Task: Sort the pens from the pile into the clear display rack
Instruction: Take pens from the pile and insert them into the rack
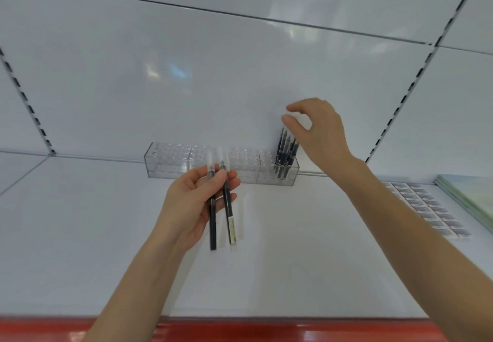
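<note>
Left hand point(197, 200) gripping two pens point(227, 208), rack point(170, 164) behind

rack point(170, 162) left slots free, pens point(285, 152) crowd rt end

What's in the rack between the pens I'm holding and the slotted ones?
Only empty holes of the clear rack, from held pens to slotted pens, per head view.

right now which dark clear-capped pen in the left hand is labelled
The dark pen on the right: pale label on its barrel; the left one is plain.
</note>
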